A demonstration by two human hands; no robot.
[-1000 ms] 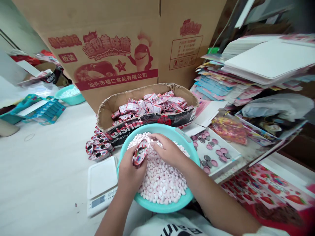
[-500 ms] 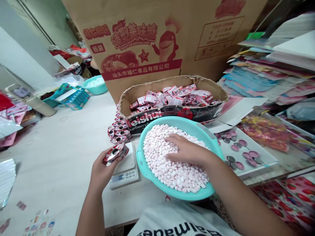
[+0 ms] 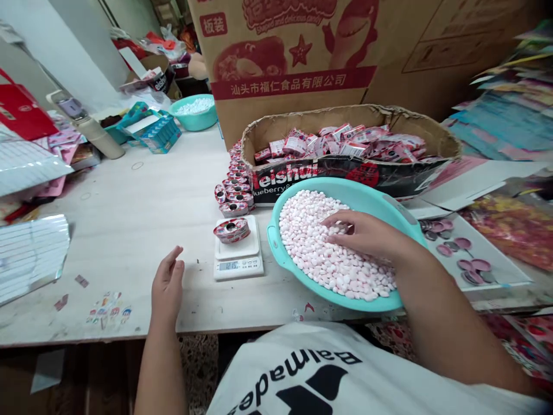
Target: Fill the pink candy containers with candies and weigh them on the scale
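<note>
A small red-and-white oval pack point(image 3: 232, 230) with a dark hole in its top sits on the white kitchen scale point(image 3: 239, 268), whose display is lit. To the left of the scale my left hand point(image 3: 167, 285) is empty, fingers stretched out above the table. My right hand point(image 3: 365, 233) rests on the pale pink and white candies point(image 3: 322, 253) in a turquoise basin point(image 3: 283, 259). Its thumb and fingers are apart, and I see nothing gripped between them; the fingers' undersides are hidden. Several similar packs point(image 3: 237, 196) stand in a row behind the scale.
Behind the basin is a cut-down cardboard box point(image 3: 298, 178) full of wrapped packs, against a tall carton point(image 3: 298, 86). On the right lie a white tray point(image 3: 505, 271) with pink and grey lids and a bag of yellow-red sweets point(image 3: 514, 230). Another turquoise basin point(image 3: 196, 118) stands far back.
My left hand has let go of the oval pack on the scale and drawn back left. The display has gone from zero to a reading. My right hand remains in the candies. The view has shifted.
</note>
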